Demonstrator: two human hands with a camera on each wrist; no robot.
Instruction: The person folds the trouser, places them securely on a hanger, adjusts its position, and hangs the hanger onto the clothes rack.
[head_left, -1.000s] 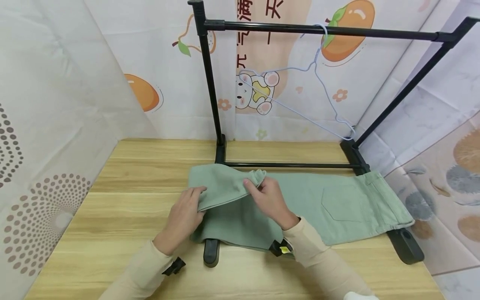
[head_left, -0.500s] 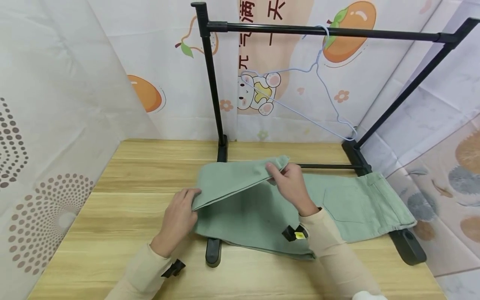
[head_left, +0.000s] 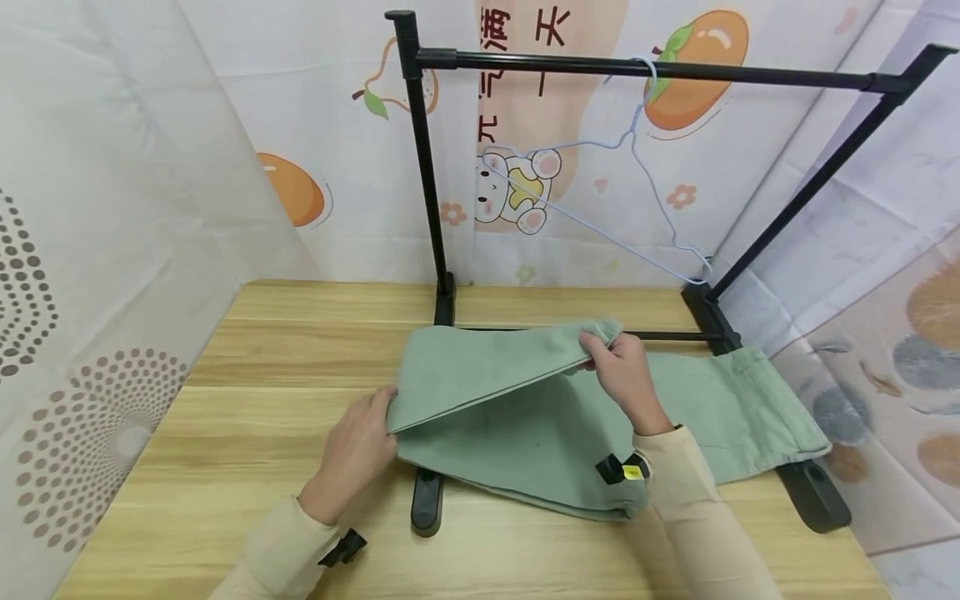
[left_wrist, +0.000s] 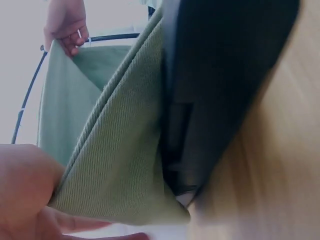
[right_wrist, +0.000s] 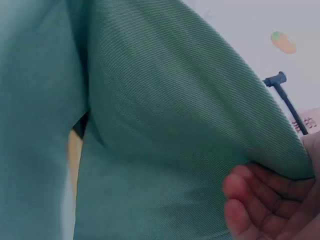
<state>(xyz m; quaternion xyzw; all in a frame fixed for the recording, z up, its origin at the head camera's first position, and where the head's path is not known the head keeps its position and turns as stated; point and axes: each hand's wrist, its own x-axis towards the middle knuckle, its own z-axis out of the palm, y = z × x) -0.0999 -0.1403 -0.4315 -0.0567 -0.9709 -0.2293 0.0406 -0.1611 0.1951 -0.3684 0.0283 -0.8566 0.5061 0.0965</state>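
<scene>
Backing wood-grain table [head_left: 300,350]: fruit-printed sheet [head_left: 360,208]. Green trousers [head_left: 517,437] over rack feet [head_left: 813,497].

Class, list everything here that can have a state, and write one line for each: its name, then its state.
Pale-green woven garment: partly folded, one flap raised, far-right end lying flat.
Left hand: pinching the garment's folded edge.
Right hand: gripping the flap's raised end.
Black tubular clothes rack: upright, feet partly covered by the garment.
Light-blue thin hanger: hooked on the top bar, bare.
</scene>
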